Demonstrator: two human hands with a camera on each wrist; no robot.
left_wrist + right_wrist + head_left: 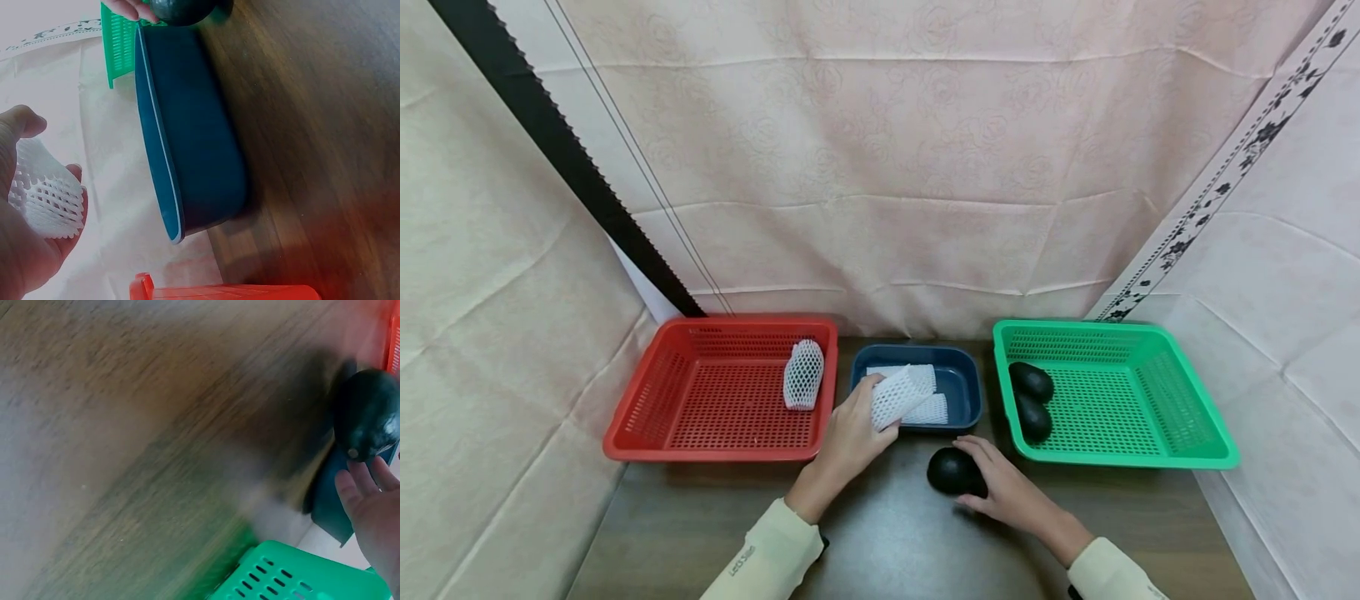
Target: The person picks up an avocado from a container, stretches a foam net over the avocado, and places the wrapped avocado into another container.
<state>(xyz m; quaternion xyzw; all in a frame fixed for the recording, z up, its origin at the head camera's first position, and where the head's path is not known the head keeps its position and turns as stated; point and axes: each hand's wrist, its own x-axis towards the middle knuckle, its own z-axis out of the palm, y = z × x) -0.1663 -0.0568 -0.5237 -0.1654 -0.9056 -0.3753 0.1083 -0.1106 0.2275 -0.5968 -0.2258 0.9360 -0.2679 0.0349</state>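
Near the centre of the head view, the left hand (pixel 850 429) pinched a white foam net sleeve (pixel 898 397) between thumb and fingers, over the front left of a blue tray (pixel 962 387) in which other white netting (pixel 931 410) lay. Lower and to the right, just below that tray, the right hand (pixel 1006 492) had its fingers and thumb curved, partly spread, round the right end of a dark oval fruit (pixel 953 472); the right wrist view showed fingertips at the fruit's end. Whether the fruit touched the table (pixel 887 542) could not be told. At centre left stood a red basket (pixel 722 400) with a net-covered piece (pixel 804 375) against its right side. At centre right, a green basket (pixel 1120 408) held two more dark fruits (pixel 1032 382) along its left wall. Pale cloth (pixel 925 167) filled the upper frame.
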